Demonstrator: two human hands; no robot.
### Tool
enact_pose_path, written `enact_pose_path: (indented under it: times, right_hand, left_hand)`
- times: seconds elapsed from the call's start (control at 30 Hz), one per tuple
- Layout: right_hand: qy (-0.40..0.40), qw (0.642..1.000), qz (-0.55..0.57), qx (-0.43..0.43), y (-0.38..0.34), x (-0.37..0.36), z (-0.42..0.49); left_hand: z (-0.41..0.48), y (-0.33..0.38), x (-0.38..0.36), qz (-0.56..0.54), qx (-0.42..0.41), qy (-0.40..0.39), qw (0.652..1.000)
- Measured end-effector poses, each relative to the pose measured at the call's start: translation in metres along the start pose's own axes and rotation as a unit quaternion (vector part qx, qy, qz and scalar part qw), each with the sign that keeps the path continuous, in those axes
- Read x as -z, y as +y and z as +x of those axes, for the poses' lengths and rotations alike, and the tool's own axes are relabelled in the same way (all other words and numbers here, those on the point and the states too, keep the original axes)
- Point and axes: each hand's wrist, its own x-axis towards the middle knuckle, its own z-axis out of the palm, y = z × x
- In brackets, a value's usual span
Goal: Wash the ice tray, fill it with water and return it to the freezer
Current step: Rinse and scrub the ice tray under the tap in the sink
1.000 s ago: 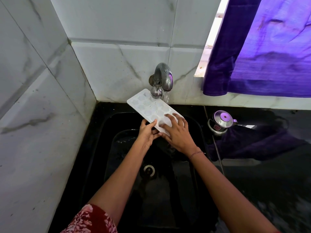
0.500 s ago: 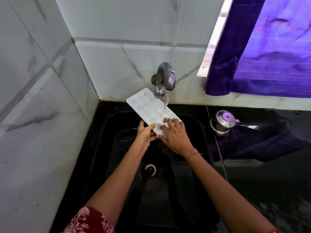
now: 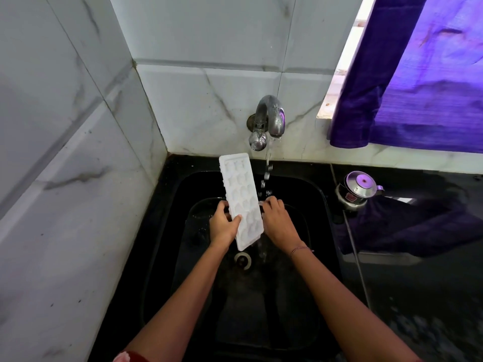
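Hands, two: left hand [image 3: 223,226] and right hand [image 3: 277,222] gripping one ice tray [image 3: 241,199], one running tap [image 3: 269,121], one sink [image 3: 321,205].

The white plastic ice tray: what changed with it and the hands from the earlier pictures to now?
The white plastic ice tray swung from a diagonal under the steel tap to nearly lengthwise, left of the water stream. The right hand came off the tray's top to its right edge; the left hand keeps its grip on the left edge. The tap still runs, and the steel pot stayed put.
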Motion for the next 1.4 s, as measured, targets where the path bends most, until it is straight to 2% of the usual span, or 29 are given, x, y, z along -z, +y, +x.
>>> enact_pose_path:
  times: [0.13,0.23,0.37,0.63,1.0,1.1,1.27,1.4]
  right_hand:
    - [-0.008,0.997,0.057,-0.043,0.002,0.011,0.003]
    - [-0.002,0.997,0.060,-0.040,0.006,0.021,0.005]
    - [0.022,0.999,0.018,-0.038,0.011,0.038,0.007]
    - [0.020,0.997,-0.067,-0.020,0.021,0.056,0.007]
    - [0.015,0.996,-0.087,0.015,0.013,0.066,0.023]
    - [0.033,0.995,-0.091,0.005,0.014,0.068,0.024]
    - [0.009,0.997,-0.083,0.002,0.017,0.068,0.023]
    - [0.042,0.997,-0.061,-0.010,0.017,0.072,0.021]
  left_hand:
    - [-0.008,0.002,0.002,-0.091,0.065,-0.035,0.993]
    - [-0.013,0.007,0.005,-0.198,0.125,-0.064,0.970]
    - [-0.018,0.016,0.002,-0.252,0.151,-0.088,0.952]
    - [-0.018,0.028,-0.008,-0.276,0.162,-0.117,0.940]
    - [-0.006,0.033,-0.002,-0.294,0.136,-0.110,0.940]
    - [-0.003,0.033,-0.002,-0.294,0.131,-0.113,0.940]
    - [-0.001,0.033,-0.002,-0.287,0.123,-0.127,0.942]
    - [-0.002,0.032,-0.009,-0.291,0.130,-0.139,0.937]
